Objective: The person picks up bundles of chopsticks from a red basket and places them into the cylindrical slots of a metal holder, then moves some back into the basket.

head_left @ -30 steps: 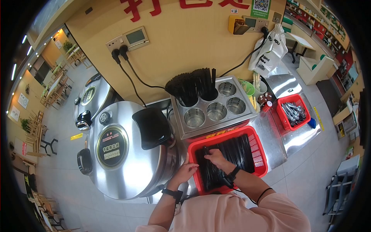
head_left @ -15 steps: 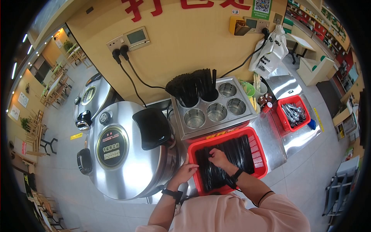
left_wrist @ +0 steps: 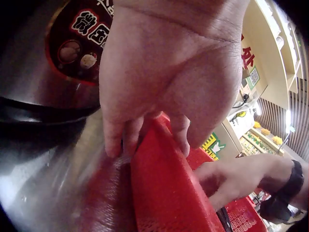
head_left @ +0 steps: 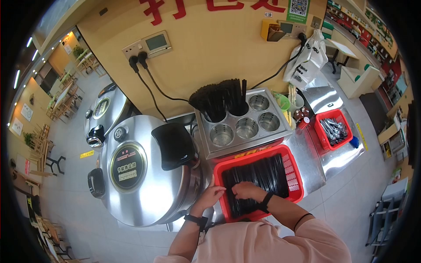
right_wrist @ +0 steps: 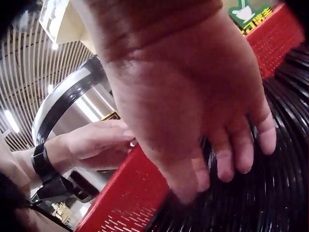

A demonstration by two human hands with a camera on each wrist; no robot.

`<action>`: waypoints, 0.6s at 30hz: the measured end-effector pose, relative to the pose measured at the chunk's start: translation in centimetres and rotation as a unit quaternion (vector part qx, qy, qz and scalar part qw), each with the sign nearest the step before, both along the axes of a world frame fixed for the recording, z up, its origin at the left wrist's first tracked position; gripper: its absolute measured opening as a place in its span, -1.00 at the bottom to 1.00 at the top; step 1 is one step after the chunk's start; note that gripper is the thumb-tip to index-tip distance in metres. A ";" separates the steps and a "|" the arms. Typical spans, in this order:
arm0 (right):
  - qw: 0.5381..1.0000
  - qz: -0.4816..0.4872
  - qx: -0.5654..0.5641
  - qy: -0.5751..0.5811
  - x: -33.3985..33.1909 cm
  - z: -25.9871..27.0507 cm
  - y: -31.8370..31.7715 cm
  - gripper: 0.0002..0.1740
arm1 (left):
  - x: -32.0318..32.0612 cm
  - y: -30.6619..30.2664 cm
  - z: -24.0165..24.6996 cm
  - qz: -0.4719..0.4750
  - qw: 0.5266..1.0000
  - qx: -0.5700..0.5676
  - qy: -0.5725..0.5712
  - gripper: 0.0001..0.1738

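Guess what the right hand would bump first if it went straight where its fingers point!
Probably the black sticks in the red basket: the right hand points down at them, maybe already touching.

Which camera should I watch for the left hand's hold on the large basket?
The left wrist view: it shows the left hand close up, fingers straddling the rim of the large red basket. The head view shows the hand small, at the basket's left edge; the right wrist view shows it beyond the wall, some fingers hidden.
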State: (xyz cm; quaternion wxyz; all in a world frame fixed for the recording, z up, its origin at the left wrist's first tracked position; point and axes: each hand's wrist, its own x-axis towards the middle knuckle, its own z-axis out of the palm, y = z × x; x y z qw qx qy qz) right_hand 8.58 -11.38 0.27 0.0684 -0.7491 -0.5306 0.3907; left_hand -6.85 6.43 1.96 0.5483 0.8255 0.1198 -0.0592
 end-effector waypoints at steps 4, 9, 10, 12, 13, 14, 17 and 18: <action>0.992 0.022 0.030 0.121 -0.2 -1.8 -0.5 -0.67 | 0.0 0.0 -0.2 0.001 1.000 0.003 -0.008 -0.74; 0.991 -0.082 0.049 0.096 0.2 -2.0 -1.1 -0.64 | 0.1 0.0 0.5 -0.004 1.000 -0.016 0.020 -0.75; 0.991 -0.083 0.050 0.096 0.2 -1.8 -1.1 -0.64 | 0.2 0.0 0.6 -0.005 1.000 -0.015 0.020 -0.75; 0.983 -0.095 0.064 0.145 0.0 -1.2 -1.0 -0.64 | 0.1 0.0 0.6 -0.005 0.999 -0.015 0.029 -0.76; 0.983 -0.094 0.065 0.144 -0.1 -1.4 -0.9 -0.64 | 0.1 0.0 0.4 -0.005 0.999 -0.015 0.029 -0.76; 0.981 -0.080 0.061 0.168 -0.3 -1.9 -0.9 -0.64 | 0.0 -0.1 0.0 -0.002 1.000 0.001 0.002 -0.75; 0.982 -0.049 0.053 0.176 -0.8 -2.7 -0.8 -0.64 | 0.0 0.0 -0.8 0.000 1.000 0.014 -0.019 -0.75; 0.986 -0.031 0.048 0.159 -0.8 -2.7 -0.7 -0.64 | 0.0 0.0 -0.8 -0.001 1.000 0.012 -0.016 -0.75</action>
